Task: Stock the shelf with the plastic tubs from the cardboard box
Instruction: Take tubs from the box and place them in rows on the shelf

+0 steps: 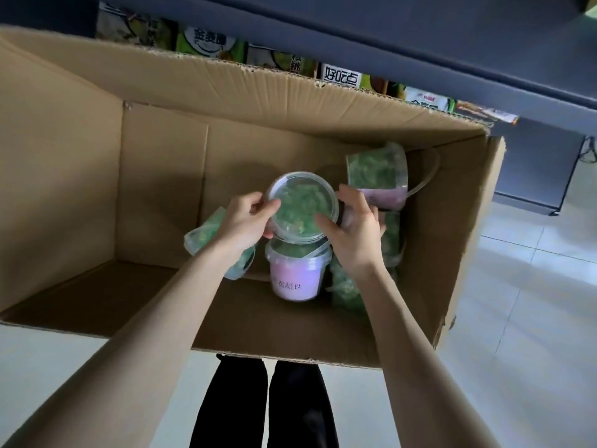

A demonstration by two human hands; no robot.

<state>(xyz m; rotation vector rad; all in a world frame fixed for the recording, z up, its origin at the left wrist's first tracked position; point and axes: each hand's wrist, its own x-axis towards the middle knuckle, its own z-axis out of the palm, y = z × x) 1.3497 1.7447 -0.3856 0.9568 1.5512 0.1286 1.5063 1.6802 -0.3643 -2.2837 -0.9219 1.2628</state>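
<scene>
Held just above the other tubs in the box (161, 163) by left hand (245, 221) and right hand (355, 227), fingers (324, 221) curled round the tub (302, 206) rim; likely light, stiff, slick, so best gripped at the sides.

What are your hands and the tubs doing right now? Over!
Left hand, right hand both grip one tub, lid up, in the cardboard box. More tubs tumbled beneath. Nothing blocking above.
</scene>
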